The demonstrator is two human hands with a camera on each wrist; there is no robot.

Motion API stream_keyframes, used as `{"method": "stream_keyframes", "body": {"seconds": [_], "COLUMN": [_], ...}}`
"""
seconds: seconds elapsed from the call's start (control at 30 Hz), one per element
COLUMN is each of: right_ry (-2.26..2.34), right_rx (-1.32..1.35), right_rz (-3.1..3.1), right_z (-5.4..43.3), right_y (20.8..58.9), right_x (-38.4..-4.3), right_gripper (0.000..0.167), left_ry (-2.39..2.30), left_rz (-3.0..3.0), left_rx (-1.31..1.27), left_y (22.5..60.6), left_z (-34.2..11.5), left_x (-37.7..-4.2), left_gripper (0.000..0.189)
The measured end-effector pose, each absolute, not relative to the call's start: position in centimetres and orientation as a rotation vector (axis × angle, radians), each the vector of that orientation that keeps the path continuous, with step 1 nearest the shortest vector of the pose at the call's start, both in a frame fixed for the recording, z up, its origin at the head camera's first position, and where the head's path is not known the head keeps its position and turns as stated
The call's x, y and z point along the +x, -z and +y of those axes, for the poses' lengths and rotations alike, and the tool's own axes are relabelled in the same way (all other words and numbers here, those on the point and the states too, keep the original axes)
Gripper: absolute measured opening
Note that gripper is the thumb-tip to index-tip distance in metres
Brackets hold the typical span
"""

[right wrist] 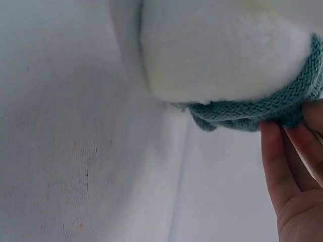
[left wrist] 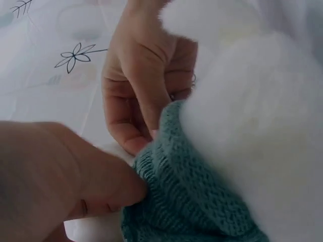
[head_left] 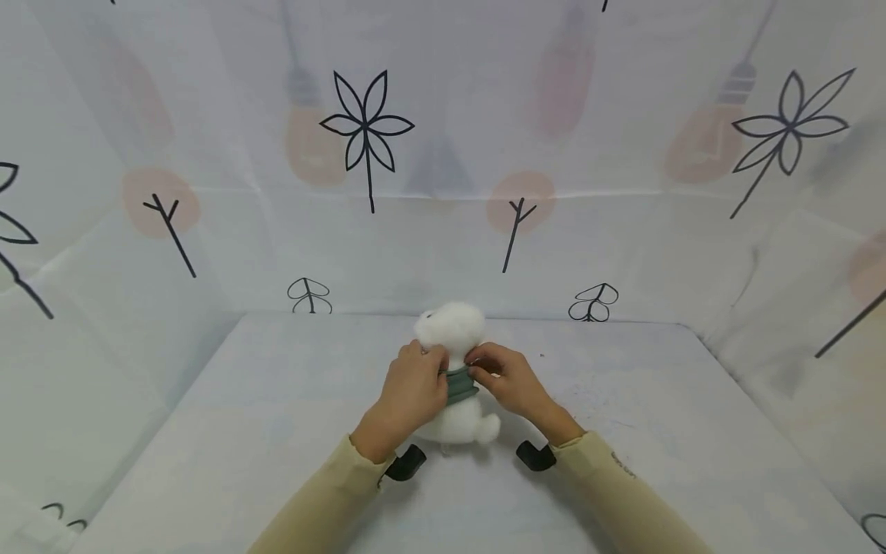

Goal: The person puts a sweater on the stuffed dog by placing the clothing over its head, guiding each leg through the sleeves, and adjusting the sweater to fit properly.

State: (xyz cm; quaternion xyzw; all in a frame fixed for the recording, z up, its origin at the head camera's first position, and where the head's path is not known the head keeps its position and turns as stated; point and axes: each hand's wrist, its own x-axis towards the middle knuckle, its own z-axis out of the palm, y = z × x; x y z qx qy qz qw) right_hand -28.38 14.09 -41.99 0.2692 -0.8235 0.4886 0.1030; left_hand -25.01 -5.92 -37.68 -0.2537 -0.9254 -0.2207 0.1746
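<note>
A white plush toy [head_left: 453, 327] stands upright in the middle of the table, with a ribbed green knitted band [head_left: 460, 386] around it below the head. My left hand [head_left: 414, 388] grips the band on its left side; in the left wrist view the thumb presses on the knit [left wrist: 192, 181]. On the other side, my right hand [head_left: 511, 378] pinches the band's upper edge between thumb and fingers. The right wrist view shows the right fingertips at the folded knit [right wrist: 237, 113] under the toy's white fur [right wrist: 217, 50]. Part of the band is hidden behind the left hand.
A white table [head_left: 291, 400] lies under the toy, with patterned white cloth walls [head_left: 443, 254] at the back and both sides. Black curved pieces [head_left: 407, 463] sit at both wrists, close over the table. Small marks [right wrist: 87, 171] dot the surface on the right.
</note>
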Motion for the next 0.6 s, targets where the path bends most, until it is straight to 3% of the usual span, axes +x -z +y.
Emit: {"method": "stream_keyframes", "body": {"seconds": [0.33, 0.6], "right_ry": [-1.418, -1.500], "right_rx": [0.854, 0.865], "right_rz": [-2.426, -2.542], "right_z": [12.5, 13.1], "right_y": [39.7, 42.2], "right_x": [-26.8, -29.7], "right_gripper": [0.017, 0.021], "left_ry": [0.861, 0.938], "left_rz": [-2.621, -2.591], "left_rx": [-0.784, -0.764], "left_y": [39.6, 40.3], "left_z": [-9.0, -10.1], "left_x": [-26.4, -27.3], "left_gripper": [0.015, 0.011]}}
